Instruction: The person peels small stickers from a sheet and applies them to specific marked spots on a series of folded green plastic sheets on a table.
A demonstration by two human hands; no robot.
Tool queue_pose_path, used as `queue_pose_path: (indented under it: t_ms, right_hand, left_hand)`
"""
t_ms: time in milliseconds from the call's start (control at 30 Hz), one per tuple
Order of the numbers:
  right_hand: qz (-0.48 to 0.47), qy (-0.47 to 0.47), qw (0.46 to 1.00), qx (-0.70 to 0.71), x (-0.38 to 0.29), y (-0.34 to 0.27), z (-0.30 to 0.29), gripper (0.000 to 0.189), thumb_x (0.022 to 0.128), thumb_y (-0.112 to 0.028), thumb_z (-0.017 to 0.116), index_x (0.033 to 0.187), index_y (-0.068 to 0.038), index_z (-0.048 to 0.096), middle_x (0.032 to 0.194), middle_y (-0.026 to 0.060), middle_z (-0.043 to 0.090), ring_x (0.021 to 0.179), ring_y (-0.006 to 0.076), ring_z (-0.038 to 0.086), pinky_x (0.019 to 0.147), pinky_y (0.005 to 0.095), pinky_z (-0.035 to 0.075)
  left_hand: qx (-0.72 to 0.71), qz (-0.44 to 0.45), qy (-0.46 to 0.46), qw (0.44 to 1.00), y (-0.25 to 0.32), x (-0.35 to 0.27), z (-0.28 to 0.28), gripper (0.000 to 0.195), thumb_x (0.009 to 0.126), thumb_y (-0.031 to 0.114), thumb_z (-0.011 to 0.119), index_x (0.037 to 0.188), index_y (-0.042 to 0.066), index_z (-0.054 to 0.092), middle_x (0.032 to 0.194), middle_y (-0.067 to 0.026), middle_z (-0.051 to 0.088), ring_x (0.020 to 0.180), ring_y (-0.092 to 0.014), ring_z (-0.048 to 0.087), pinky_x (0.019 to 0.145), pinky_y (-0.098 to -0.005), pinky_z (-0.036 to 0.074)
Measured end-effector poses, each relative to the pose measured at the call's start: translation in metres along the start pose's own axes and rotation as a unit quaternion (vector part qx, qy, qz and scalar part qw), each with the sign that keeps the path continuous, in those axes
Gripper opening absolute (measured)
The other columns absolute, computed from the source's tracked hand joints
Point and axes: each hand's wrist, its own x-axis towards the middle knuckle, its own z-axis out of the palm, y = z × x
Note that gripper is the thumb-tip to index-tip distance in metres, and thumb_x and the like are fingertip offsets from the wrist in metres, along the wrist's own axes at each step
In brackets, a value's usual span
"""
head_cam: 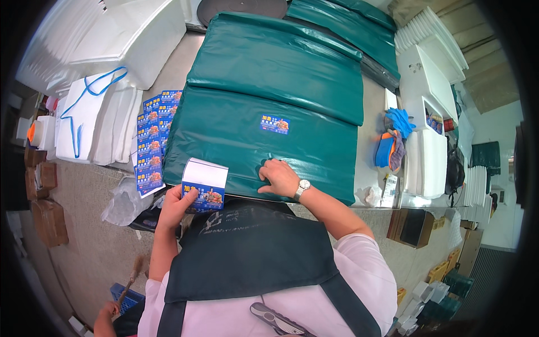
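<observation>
Dark green plastic bags (pixel 236 113) lie flat in a stack in front of me, their surface creased and shiny. One blue printed label (pixel 274 124) sits on the top bag, right of its middle. My left hand (pixel 179 204) holds a curled strip of blue labels (pixel 204 183) at the stack's near left edge, thumb on the printed face and white backing showing above. My right hand (pixel 278 177), with a wristwatch above it on the arm, rests on the near part of the bag with bent fingers. Whether something small is between those fingertips cannot be told.
More label sheets (pixel 149 147) lie left of the bags, beside white foam sheets (pixel 80 122) with a blue cord. A large white foam box (pixel 126 38) stands behind. At right are blue gloves (pixel 398 120), foam boxes (pixel 425 76) and foam panels. Another person's hand (pixel 110 308) grips a brush, lower left.
</observation>
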Motion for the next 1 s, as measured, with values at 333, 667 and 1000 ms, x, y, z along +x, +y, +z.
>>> queue_pose_path:
  t_ms: [333,667,1000]
  right_hand:
    - [0.11,-0.044,0.985,0.123,0.049,0.05,-0.057,0.018,0.076,-0.029,0.065,0.079,-0.011,0.07,0.075,0.0111,0.065,0.068,0.0284,0.062,0.063,0.0375,0.049]
    - [0.248,0.297,0.918,-0.083,0.191,0.147,-0.225,0.02,0.087,-0.026,0.053,0.094,-0.009,0.059,0.084,0.014,0.066,0.083,0.0352,0.061,0.072,0.0449,0.048]
    - [0.109,0.35,0.919,0.145,0.196,0.135,-0.135,0.035,0.082,-0.022,0.063,0.111,-0.005,0.055,0.105,0.0158,0.06,0.087,0.0267,0.062,0.075,0.0361,0.05]
  left_hand:
    - [-0.003,0.043,-0.073,0.996,0.016,0.01,0.003,0.028,0.085,0.01,0.059,0.109,-0.003,0.054,0.099,-0.0031,0.06,0.088,-0.007,0.054,0.079,-0.0238,0.043]
    - [0.104,0.009,-0.042,0.994,0.023,0.028,0.013,0.017,0.091,0.014,0.053,0.095,-0.002,0.058,0.084,0.0019,0.058,0.077,-0.004,0.047,0.067,-0.021,0.04]
    - [0.089,-0.002,0.075,0.993,0.018,0.045,0.019,0.018,0.08,0.006,0.065,0.095,-0.003,0.062,0.086,-0.0027,0.065,0.077,-0.007,0.057,0.07,-0.0239,0.047]
